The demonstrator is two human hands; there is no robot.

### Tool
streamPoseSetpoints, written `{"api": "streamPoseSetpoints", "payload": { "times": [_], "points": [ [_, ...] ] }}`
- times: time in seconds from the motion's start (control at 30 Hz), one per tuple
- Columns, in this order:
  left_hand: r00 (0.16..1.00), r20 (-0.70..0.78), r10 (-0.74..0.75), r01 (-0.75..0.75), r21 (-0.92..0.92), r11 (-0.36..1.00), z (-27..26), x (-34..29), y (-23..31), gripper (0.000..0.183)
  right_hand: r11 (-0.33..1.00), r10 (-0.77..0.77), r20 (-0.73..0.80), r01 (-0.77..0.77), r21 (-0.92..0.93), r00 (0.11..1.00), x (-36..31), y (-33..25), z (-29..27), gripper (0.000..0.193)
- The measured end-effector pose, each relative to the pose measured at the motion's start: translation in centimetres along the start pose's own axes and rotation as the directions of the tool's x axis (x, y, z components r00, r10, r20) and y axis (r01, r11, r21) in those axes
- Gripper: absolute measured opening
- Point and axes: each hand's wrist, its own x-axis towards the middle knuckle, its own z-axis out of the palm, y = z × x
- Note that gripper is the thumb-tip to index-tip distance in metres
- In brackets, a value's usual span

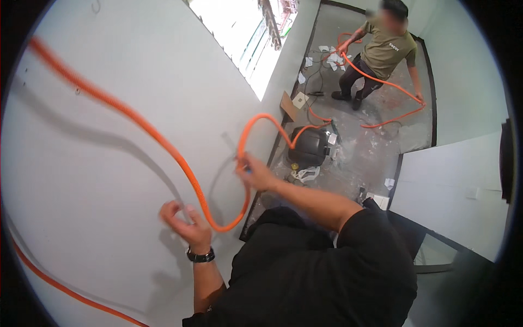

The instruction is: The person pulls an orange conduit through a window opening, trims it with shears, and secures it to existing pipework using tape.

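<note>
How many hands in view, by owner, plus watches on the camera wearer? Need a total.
Camera wearer's own: 2 (left hand, open beside the orange hose; right hand, closed on it)
Co-worker's hands: 2, both on orange tubing
Wristwatch, on the wearer's left wrist: 1
Total: 5

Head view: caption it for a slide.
Right hand grips orange corrugated tube before pale wall; left hand open nearby.
</note>
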Motion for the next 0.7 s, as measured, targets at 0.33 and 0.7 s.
{"api": "streamPoseSetpoints", "payload": {
  "times": [0.33, 0.7],
  "points": [
    [0.832, 0.4, -0.385, 0.535, -0.394, 0.747, -2.5, -5.3, 1.1, 0.048, 0.999, -0.037, 0.028, 0.036, 0.006, 0.999, -7.2, -11.0, 7.4, 0.04],
    [0.874, 0.338, -0.348, 0.471, -0.766, 0.438, -17.7, -16.1, 4.9, 0.022, 0.153, 0.735, 0.181, -0.42, 0.895, 0.653, -2.5, 4.1, -0.7, 0.017]
  ]
}}
